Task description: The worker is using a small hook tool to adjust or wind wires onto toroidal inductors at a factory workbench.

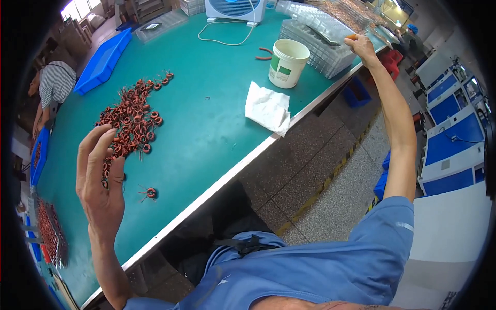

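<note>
My left hand [101, 178] hovers over the near left of the green table, its fingers curved and thumb apart, with nothing visible between them. Beside and partly behind it spreads a heap of reddish-brown wire-wound ring coils [132, 116] with thin wire leads. One single coil [150, 193] lies apart from the heap, to the right of that hand. My right arm reaches far out to the right. There my right hand [363, 47] is closed at the edge of the stacked clear plastic trays [315, 49]; an orange tip shows at its fingers, and anything pinched there is too small to make out.
A white bucket [289, 64], red-handled pliers [264, 53] and a crumpled white cloth [267, 109] sit near the right edge. A fan [235, 9] with its cord stands at the back. A blue tray [106, 62] lies far left, near another person [56, 85].
</note>
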Tool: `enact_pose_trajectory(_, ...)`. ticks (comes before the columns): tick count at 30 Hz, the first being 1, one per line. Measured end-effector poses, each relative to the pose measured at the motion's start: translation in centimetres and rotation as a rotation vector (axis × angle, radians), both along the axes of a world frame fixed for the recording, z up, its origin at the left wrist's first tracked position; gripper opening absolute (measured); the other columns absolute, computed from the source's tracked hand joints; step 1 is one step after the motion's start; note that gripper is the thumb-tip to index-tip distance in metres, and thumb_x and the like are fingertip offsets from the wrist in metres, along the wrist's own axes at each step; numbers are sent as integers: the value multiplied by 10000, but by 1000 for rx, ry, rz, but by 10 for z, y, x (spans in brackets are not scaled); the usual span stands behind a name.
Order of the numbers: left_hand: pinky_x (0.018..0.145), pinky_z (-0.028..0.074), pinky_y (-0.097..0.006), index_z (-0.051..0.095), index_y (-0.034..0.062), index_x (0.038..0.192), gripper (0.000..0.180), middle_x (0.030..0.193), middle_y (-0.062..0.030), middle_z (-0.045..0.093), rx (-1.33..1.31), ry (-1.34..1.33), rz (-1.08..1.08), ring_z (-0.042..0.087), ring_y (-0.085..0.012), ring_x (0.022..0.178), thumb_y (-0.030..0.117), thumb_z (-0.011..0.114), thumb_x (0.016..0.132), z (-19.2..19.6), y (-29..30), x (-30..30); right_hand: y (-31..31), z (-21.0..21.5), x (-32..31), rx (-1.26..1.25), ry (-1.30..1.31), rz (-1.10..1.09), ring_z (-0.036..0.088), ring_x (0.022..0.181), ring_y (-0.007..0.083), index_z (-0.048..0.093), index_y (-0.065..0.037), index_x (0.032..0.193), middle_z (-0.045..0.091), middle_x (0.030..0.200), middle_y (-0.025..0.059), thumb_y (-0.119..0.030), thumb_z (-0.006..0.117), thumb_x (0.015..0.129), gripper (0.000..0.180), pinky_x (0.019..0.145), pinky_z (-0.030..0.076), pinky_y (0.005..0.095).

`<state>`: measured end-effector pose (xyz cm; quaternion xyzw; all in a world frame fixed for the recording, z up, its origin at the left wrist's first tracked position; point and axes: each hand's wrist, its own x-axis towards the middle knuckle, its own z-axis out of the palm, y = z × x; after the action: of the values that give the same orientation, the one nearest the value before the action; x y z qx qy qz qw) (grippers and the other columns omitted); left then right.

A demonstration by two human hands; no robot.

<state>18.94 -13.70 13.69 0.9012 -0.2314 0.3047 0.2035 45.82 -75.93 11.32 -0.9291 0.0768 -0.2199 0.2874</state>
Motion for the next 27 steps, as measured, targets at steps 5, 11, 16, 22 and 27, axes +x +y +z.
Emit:
enact_pose_trajectory(5,852,509,-333,596,4,1202,313,1234,-139,568,-29,96,-47,588,-260,1079,25,611,890,-11,-7,6,-1,-1,-8,-97,-110,-50,663,757,192,725,-32,979,717,843,95,-341,671,799,362,713,505,315)
enact_pose_trajectory(11,819,520,-336,599,3,1184,343,1206,-133,573,-105,174,-159,595,-266,1052,-47,615,845,-29,-19,22,-8,-4,-30,-267,-202,-140,686,881,303,738,-72,976,714,903,171,-384,661,807,362,810,514,366)
enact_pose_trajectory(16,826,516,-368,592,16,1159,372,1154,-151,585,-94,144,-272,609,-309,1018,-66,649,800,-32,-49,39,0,16,-49,-204,-277,-173,692,874,287,739,-74,974,719,880,158,-399,669,810,370,792,516,356)
enact_pose_trajectory(22,838,512,-389,587,44,1182,368,1169,-143,580,-105,161,-346,610,-319,1019,-10,652,824,-35,-67,45,-29,69,-54,80,-427,1,541,598,85,731,-18,800,629,659,1,-328,719,831,312,566,436,268)
enact_pose_trajectory(27,813,532,-346,600,27,1165,316,1147,-128,599,-343,313,-430,636,-242,990,-8,623,851,-47,-79,47,-22,112,-57,110,-219,239,514,740,62,700,-6,999,636,851,-10,-239,675,900,254,682,413,220)
